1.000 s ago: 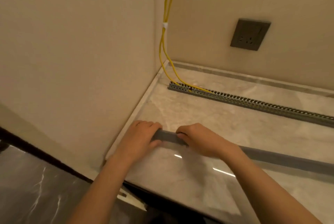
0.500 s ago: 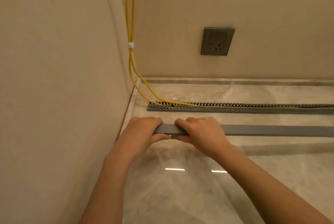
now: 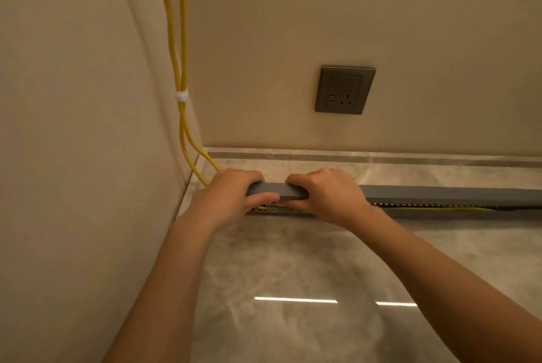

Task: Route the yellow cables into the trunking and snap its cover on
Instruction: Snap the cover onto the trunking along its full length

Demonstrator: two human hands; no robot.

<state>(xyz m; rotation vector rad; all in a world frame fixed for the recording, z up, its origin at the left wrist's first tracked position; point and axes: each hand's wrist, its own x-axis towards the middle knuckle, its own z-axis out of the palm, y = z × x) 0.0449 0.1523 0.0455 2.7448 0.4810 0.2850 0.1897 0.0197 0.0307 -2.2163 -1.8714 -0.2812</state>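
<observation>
Yellow cables [image 3: 184,54] already lie inside the grey trunking [image 3: 440,214]. Just above the trunking's left end, the left hand [image 3: 231,198] and right hand [image 3: 328,195] each hold the cover [image 3: 275,189] in a curled grip; it looks not yet snapped down.

The left hand [image 3: 231,195] grips the left end of the cover [image 3: 278,189], fingers curled over its top and thumb along its front. The right hand [image 3: 328,195] grips it the same way, just beside the left.
</observation>
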